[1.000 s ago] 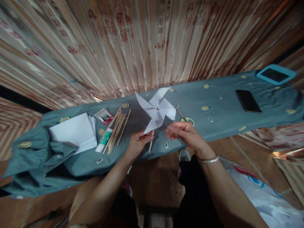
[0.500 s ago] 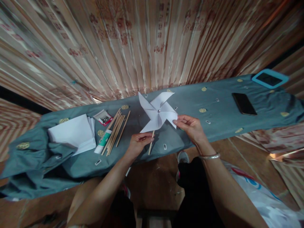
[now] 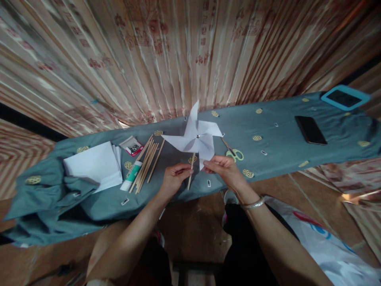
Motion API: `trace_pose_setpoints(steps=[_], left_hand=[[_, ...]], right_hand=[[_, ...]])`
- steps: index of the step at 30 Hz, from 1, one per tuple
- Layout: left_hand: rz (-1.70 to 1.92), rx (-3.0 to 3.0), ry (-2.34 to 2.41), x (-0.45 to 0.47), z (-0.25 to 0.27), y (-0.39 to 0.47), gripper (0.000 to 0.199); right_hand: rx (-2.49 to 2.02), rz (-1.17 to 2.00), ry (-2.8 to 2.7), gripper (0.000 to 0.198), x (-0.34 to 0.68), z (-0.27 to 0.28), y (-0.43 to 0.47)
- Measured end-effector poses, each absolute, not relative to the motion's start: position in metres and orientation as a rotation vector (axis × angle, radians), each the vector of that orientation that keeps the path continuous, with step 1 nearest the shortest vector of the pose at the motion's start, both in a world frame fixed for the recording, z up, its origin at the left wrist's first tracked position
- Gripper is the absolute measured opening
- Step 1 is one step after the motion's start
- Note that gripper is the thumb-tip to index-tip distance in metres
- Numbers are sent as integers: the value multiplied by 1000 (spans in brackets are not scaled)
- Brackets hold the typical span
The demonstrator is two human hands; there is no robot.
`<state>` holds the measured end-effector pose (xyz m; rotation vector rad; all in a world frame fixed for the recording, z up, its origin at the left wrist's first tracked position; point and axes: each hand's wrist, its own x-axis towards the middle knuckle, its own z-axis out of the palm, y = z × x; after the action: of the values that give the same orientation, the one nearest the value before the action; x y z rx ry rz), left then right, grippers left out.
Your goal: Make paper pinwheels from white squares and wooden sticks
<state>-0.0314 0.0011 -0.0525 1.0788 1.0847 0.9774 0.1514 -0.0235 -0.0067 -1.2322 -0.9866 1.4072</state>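
Pinwheel (image 3: 200,138) of white paper was in the middle of the view, lifted in front of the person, above the long table covered with a grey-blue cloth (image 3: 278,147). Its four blades spread around a small shiny pin head (image 3: 198,136) at the centre, and its thin wooden handle (image 3: 189,182) went down from behind the paper, slightly tilted. The left hand (image 3: 175,178) was closed on this handle, pinching it between the thumb and the fingers, below the blades. The right hand (image 3: 222,169), with a silvery bracelet (image 3: 253,204) on the wrist, gripped the pointed end of the lowest blade between thumb and fingertips. Just beyond the right hand lay a pair of scissors (image 3: 235,154) with light green handles. To the left of the left hand, several wooden sticks (image 3: 147,165) lay loosely side by side, and at their near end was a glue stick (image 3: 131,176), white and green. Behind it stood open a small red and white box (image 3: 131,146) with metal pieces, which were too small to tell exactly. Farther left lay a stack of white paper (image 3: 93,163), partly covered by a fold of the cloth. Toward the right end were a black smartphone (image 3: 311,130) and a blue-framed tablet (image 3: 345,98).
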Motion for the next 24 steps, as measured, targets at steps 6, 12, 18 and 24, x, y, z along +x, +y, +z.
trace_pose_setpoints(steps=[6, 12, 18, 24], left_hand=[[931, 1130, 1012, -32, -54, 1, 27], [963, 1044, 1038, -34, -53, 0, 31], [932, 953, 1041, -35, -47, -4, 35], [874, 964, 1044, -35, -49, -8, 37]], right_hand=[[-1164, 1548, -987, 34, 131, -12, -27], [-1167, 1631, -1141, 35, 147, 0, -27], [-1292, 1015, -866, 35, 193, 2, -12], [-1355, 839, -935, 41, 195, -11, 1]])
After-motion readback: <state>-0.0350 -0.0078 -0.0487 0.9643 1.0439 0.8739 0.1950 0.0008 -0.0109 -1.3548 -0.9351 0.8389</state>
